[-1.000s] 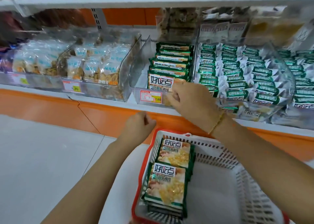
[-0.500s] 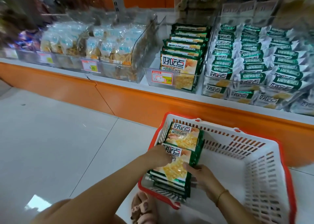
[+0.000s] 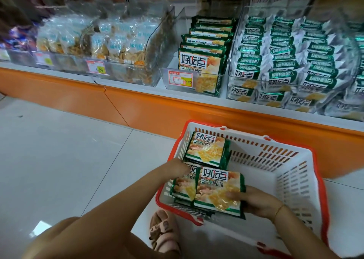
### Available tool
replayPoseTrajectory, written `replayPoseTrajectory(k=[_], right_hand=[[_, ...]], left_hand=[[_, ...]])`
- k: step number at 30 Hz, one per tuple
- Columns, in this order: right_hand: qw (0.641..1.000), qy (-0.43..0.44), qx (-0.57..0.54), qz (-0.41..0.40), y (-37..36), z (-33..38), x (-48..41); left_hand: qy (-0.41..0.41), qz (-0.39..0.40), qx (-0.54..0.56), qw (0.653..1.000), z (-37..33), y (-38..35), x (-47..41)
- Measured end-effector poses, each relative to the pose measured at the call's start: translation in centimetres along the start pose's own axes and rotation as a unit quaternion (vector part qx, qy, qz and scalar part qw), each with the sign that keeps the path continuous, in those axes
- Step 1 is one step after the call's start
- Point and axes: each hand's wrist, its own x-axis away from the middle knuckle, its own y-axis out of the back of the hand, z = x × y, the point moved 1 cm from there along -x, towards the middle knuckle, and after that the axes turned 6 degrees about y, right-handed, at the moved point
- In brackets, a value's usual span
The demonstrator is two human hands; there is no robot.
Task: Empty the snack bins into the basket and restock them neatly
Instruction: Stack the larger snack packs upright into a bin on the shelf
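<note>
Packs of a green-edged snack lie in two piles along the left wall of the basket (image 3: 291, 180): a far stack (image 3: 206, 150) by its far-left corner and a near stack (image 3: 182, 189) by its near-left corner. One pack (image 3: 218, 192) lies tilted over the near stack's right edge. The right hand (image 3: 258, 202) holds it, fingers curled round its right end and thumb on its face. The left hand (image 3: 177, 168) sits at the far edge of the near stack. Its fingertips dip out of sight between the stacks, so I cannot tell whether it grips or only steadies. The basket stands on the floor (image 3: 59, 150) close to the shelf (image 3: 137, 86).

On the shelf's front edge, the clear bin (image 3: 166, 77) carries a row (image 3: 204, 48) of the same packs, standing face-forward along its right wall and taking up only that side. Restocking looks partly done: one neat row is in, and both stacks are left to go up. The neighbouring bins, small packs (image 3: 285, 62) to the right and clear bags (image 3: 122, 46) to the left, look full and untouched.
</note>
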Motion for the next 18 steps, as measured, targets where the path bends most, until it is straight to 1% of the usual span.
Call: replayPoseTrajectory(k=[3,5,7,10,11,13,15,16,18], right_hand=[[1.000,-0.007,-0.020,0.022,1.2,0.1,0.4],[1.000,0.003,-0.027,0.013,1.0,-0.1,0.4],[0.999,0.016,-0.040,0.006,0.2,-0.6,0.3],[0.996,0.033,-0.079,-0.013,-1.2,-1.8,-0.1],[0.995,0.037,-0.093,-0.022,-1.6,-2.3,-0.3],[0.994,0.042,-0.092,-0.041,-2.3,-2.9,-0.7],[0.995,0.050,-0.066,-0.057,-2.7,-3.3,-1.0],[0.995,0.060,-0.052,-0.066,-2.8,-3.3,-1.0],[0.993,0.078,-0.028,-0.082,-2.8,-3.1,-1.0]], left_hand=[[0.025,0.034,0.063,0.997,1.3,0.1,-0.7],[0.020,0.070,0.097,0.993,2.0,-0.3,-1.3],[0.008,0.082,0.129,0.988,2.3,-0.9,-2.0],[0.029,0.120,0.220,0.968,2.1,-1.0,-2.1],[0.037,0.126,0.235,0.963,2.1,-1.1,-2.2],[0.035,0.138,0.233,0.962,2.3,-1.5,-2.4],[0.013,0.154,0.208,0.966,2.5,-2.0,-2.3],[-0.003,0.155,0.204,0.967,2.7,-2.3,-2.3],[-0.009,0.152,0.213,0.965,3.2,-2.8,-2.4]])
